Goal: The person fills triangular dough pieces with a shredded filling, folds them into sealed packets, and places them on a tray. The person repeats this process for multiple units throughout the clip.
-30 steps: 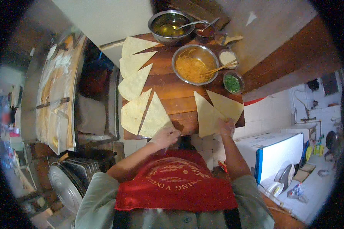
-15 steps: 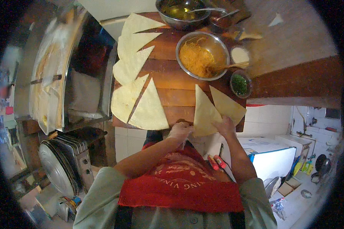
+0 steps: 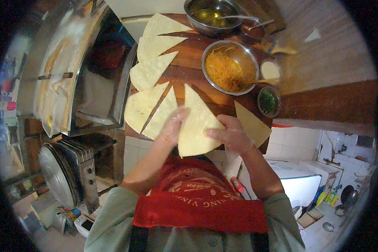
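A pale triangular flatbread wedge (image 3: 196, 130) is raised over the near part of the wooden board, tip pointing away from me. My left hand (image 3: 175, 124) grips its left edge, with the fingers partly hidden behind it. On the right edge, my right hand (image 3: 234, 137) pinches the wedge with the thumb on top. Both hands seem to wear thin clear gloves. Several more flatbread wedges (image 3: 146, 107) lie fanned along the board's left side, one partly covered by my left hand. Another single wedge (image 3: 252, 124) rests on the right, beyond my right hand.
A steel bowl of shredded orange filling (image 3: 224, 69) with a wooden utensil stands on the wooden board (image 3: 189, 63). Behind it is a steel bowl of yellow liquid (image 3: 208, 17). At right are chopped greens (image 3: 268, 101) and a white-filled dish (image 3: 270, 70). Metal equipment (image 3: 86, 168) stands left.
The flatbread wedge has been lifted off the board's right side and moved left. My left hand has come forward onto its left edge; my right hand still holds the right edge.
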A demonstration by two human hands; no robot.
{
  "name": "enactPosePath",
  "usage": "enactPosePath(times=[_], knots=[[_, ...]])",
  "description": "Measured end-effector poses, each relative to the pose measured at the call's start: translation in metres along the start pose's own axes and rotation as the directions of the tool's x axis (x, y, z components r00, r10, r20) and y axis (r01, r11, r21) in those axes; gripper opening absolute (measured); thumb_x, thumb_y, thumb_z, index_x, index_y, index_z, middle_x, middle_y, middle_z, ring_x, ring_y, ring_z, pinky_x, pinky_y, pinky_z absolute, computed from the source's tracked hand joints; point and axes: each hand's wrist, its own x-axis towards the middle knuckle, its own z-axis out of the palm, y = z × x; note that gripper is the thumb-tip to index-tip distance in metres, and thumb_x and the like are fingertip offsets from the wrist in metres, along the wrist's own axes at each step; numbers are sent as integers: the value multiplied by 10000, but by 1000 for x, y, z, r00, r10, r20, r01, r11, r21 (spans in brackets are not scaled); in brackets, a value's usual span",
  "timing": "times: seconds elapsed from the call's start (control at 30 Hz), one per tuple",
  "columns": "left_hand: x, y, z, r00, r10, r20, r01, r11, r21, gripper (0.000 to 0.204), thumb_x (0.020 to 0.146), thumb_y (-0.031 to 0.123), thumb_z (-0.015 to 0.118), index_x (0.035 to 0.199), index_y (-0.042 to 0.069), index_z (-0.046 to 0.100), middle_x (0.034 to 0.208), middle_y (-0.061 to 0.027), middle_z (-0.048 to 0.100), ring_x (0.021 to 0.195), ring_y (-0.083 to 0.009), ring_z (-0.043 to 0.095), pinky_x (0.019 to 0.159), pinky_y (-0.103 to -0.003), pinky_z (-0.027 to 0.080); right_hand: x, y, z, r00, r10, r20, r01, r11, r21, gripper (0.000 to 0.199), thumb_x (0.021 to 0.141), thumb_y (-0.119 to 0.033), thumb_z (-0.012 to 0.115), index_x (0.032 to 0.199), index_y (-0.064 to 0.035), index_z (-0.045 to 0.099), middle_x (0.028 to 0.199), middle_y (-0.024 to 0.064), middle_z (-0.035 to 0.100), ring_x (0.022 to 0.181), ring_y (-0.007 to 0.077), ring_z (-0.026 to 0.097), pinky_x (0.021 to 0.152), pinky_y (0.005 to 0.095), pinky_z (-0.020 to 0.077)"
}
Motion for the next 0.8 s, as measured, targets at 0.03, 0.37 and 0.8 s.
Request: enactPosePath(times=[0.03, 0.37, 0.8], knots=[[6, 11, 2, 998, 65, -22, -62, 990, 126, 368, 936, 228, 611, 1252, 44, 569, 1163, -142, 652, 997, -306, 657, 882, -406, 544, 5, 15, -8, 999, -20, -43, 17, 997, -69, 380, 808, -303, 751, 1020, 1, 663, 904, 109, 694, 812, 180, 650, 748, 342, 515], [75, -2, -12, 716, 690, 109, -161, 12, 987, 429, 866, 255, 674, 1149, -62, 609, 939, -233, 690, 909, -359, 673, 815, -397, 515, 39, 32, -58, 758, -314, -571, -6, 873, -488, 442, 857, -362, 683, 1088, 12, 637, 944, 177, 674, 858, 302, 649, 817, 408, 510], [159, -5, 79, 954, 184, -235, -94, 933, 347, 212, 999, 239, 555, 999, 31, 521, 749, -87, 561, 595, -206, 546, 526, -360, 513, 104, 47, -157, 593, -182, -784, -162, 927, -338, 286, 881, -243, 667, 989, 8, 583, 862, 168, 646, 724, 261, 641, 641, 389, 518]])
